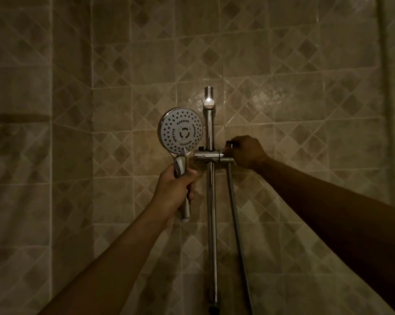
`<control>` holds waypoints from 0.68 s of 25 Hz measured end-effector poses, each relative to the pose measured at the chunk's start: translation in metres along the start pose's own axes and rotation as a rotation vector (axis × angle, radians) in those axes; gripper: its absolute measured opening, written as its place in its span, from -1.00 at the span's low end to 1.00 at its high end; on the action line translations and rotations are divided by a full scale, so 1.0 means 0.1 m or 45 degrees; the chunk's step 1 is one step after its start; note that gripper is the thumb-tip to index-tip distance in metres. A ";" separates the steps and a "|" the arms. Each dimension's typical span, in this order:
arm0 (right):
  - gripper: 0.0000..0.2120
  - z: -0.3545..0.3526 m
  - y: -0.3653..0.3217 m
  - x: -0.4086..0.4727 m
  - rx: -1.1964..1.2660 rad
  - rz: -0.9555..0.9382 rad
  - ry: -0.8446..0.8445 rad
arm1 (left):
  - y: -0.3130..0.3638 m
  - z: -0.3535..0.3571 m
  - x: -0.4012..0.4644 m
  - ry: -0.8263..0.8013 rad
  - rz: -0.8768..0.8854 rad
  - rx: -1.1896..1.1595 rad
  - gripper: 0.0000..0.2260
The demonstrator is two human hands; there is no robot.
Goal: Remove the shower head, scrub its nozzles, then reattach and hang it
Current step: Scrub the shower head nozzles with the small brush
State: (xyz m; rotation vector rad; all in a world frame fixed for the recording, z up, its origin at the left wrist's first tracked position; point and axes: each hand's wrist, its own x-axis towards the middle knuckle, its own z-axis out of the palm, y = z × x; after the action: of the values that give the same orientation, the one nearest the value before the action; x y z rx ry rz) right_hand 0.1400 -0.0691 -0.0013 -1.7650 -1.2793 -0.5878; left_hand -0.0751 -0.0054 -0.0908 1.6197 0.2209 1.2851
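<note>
Gripping the chrome handle in a closed fist, the left hand (173, 189) holds the shower head (180, 130) upright to the left of the slide rail — its round white face, dotted with dark nozzles (169, 133), turned toward the camera. The bottom end of the handle pokes out below the fist, and no hose is joined to it. The head stands free of the wall bracket, just beside it.

Next to the right runs the vertical chrome rail (211, 201), fixed to the tiled wall (305, 87), with a bright glint on the upper mount. The bracket (206, 155) sits across the rail at about the height of the head's lower edge.

Further right, the right hand (245, 153) is closed around the bracket's right end, where the top of the metal hose (235, 212) meets it — the fingers curl over the fitting, so exactly what they pinch cannot be told. The hose hangs down from there, slanting slightly rightward beside the rail to the bottom of the view. Both forearms reach up from below.
</note>
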 end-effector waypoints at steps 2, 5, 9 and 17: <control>-0.76 0.10 0.05 -0.03 0.029 -0.020 0.065 | 0.00 0.01 -0.02 -0.025 0.011 0.011 -0.93; -0.74 0.15 0.05 -0.01 0.093 0.006 0.061 | 0.01 0.02 -0.05 -0.033 0.027 0.049 -0.93; -0.67 0.20 0.08 -0.05 0.147 0.062 -0.081 | -0.04 0.03 -0.13 -0.021 0.001 0.044 -0.95; -0.59 0.29 0.05 -0.23 -0.138 0.028 0.239 | -0.11 -0.07 -0.19 0.005 -0.112 0.005 -0.96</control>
State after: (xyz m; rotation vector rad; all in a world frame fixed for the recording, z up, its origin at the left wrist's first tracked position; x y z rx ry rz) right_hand 0.1328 -0.0570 -0.0359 -1.7635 -1.1157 -0.8034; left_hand -0.0836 -0.0090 -0.1119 1.5933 0.2942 1.2218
